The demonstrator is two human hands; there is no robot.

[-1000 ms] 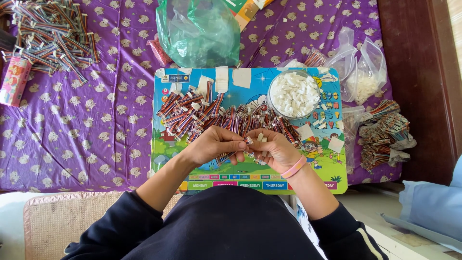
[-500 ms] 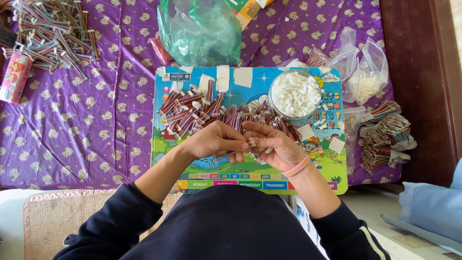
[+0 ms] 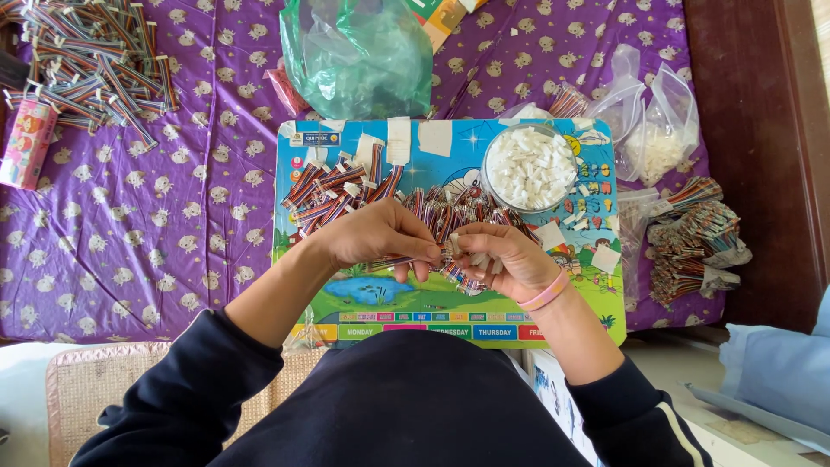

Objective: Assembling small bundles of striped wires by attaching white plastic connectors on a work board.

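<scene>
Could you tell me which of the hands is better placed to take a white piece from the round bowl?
Probably the right hand: the bowl sits just above it, while the left hand pinches a striped ribbon piece.

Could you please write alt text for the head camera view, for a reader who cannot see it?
Seen from above, a person's left hand and right hand meet over a colourful board, pinching a short striped ribbon cable. More cables lie piled on the board beside a round bowl of small white pieces, on a purple patterned cloth.

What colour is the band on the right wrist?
Pink: the wristband sits just behind the right hand, clearest in the head view.
</scene>
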